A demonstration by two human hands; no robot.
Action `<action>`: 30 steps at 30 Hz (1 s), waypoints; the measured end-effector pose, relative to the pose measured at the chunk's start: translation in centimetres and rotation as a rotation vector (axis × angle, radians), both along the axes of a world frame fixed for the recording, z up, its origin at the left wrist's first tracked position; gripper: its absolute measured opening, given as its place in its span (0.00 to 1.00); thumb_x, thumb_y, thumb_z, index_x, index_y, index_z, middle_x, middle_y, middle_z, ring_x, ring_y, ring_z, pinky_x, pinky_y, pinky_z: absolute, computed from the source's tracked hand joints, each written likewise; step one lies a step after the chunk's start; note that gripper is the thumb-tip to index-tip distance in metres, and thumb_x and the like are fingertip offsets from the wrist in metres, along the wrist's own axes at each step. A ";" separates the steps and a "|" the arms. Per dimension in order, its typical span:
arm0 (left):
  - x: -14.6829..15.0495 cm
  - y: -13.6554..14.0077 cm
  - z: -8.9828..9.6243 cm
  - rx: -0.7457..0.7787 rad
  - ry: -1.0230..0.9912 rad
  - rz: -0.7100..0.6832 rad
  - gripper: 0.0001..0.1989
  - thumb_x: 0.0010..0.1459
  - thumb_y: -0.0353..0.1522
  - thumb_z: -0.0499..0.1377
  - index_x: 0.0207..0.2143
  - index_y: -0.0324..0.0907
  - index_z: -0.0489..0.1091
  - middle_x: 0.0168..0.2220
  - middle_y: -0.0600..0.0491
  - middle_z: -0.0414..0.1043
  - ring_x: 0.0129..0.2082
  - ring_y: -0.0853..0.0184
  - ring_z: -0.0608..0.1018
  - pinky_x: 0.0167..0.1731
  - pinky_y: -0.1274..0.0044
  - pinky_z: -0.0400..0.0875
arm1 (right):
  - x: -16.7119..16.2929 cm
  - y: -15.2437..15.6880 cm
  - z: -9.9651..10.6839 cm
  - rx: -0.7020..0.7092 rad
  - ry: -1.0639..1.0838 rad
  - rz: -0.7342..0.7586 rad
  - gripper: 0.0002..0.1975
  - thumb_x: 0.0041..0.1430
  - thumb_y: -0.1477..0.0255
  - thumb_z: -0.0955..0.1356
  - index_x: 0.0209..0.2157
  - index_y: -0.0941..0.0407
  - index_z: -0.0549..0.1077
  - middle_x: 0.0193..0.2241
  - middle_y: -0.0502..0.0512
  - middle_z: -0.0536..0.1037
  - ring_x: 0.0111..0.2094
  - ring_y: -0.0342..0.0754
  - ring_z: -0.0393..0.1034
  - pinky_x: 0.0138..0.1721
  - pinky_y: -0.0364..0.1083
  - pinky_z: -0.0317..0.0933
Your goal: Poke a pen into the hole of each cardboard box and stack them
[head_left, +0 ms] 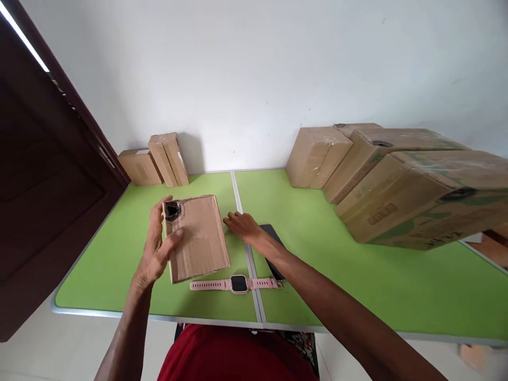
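Note:
My left hand point(156, 248) grips a small flat cardboard box point(202, 238) by its left side, thumb across the top face. The box is tilted above the table and has a dark ragged hole point(173, 210) at its upper left corner. Just right of the box, my right hand point(242, 225) has its fingers pinched together; what they hold, if anything, is too small to make out. A smartwatch with a pink strap point(238, 284) lies stretched out near the front edge. Under my right forearm rests a black phone point(273, 238), partly covered.
The green folding table point(309, 301) has a metal seam point(249, 259) down its middle. Two small cartons, one upright point(169, 159) and one lower point(139, 168), stand at the back left. Several larger cardboard boxes point(397, 201) line the right back. A dark door point(47, 174) is at left.

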State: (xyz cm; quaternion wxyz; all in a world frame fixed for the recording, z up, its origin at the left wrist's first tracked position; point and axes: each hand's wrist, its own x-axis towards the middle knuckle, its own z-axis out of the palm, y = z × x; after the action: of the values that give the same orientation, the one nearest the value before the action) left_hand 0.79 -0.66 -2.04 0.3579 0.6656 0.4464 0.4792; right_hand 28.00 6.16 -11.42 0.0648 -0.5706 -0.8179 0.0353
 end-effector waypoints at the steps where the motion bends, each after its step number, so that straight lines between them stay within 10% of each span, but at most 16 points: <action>1: -0.1 -0.1 -0.1 0.004 -0.001 0.002 0.40 0.62 0.50 0.65 0.71 0.48 0.61 0.65 0.44 0.68 0.64 0.44 0.71 0.64 0.56 0.68 | 0.9 0.1 0.5 0.002 0.023 -0.042 0.17 0.74 0.63 0.74 0.58 0.56 0.77 0.55 0.59 0.80 0.50 0.54 0.80 0.49 0.56 0.79; 9: 1.0 -0.5 0.1 0.033 0.021 -0.042 0.38 0.65 0.48 0.61 0.72 0.47 0.59 0.66 0.42 0.66 0.66 0.43 0.68 0.67 0.49 0.63 | 5.7 -2.1 8.2 0.342 0.562 -0.406 0.13 0.78 0.73 0.58 0.46 0.56 0.73 0.33 0.57 0.81 0.30 0.52 0.81 0.31 0.50 0.76; 14: 1.6 -0.5 0.3 0.077 0.043 -0.053 0.37 0.65 0.46 0.61 0.73 0.49 0.59 0.68 0.43 0.62 0.69 0.44 0.64 0.69 0.50 0.58 | -1.6 -7.9 13.3 0.288 1.638 0.150 0.02 0.68 0.71 0.72 0.38 0.50 0.75 0.27 0.47 0.82 0.26 0.47 0.79 0.28 0.46 0.74; 19: 1.5 -0.8 0.4 0.090 0.083 -0.057 0.37 0.67 0.46 0.61 0.73 0.48 0.56 0.66 0.42 0.63 0.67 0.44 0.65 0.69 0.50 0.58 | -7.6 -10.9 13.2 0.067 1.551 0.255 0.03 0.70 0.68 0.73 0.41 0.51 0.82 0.36 0.51 0.85 0.34 0.48 0.80 0.38 0.49 0.77; 30: 1.3 -0.9 0.0 0.117 0.078 -0.053 0.35 0.67 0.44 0.59 0.73 0.49 0.56 0.66 0.43 0.62 0.67 0.46 0.64 0.70 0.51 0.57 | -7.8 -10.3 11.4 0.156 1.505 0.108 0.07 0.70 0.64 0.73 0.38 0.51 0.80 0.31 0.50 0.81 0.30 0.48 0.77 0.33 0.47 0.72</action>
State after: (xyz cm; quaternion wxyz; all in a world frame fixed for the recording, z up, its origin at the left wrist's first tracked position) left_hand 2.13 -1.59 -2.00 0.3133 0.7151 0.4136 0.4684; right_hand 20.24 -4.17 0.01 0.6438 -0.3456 -0.5799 0.3603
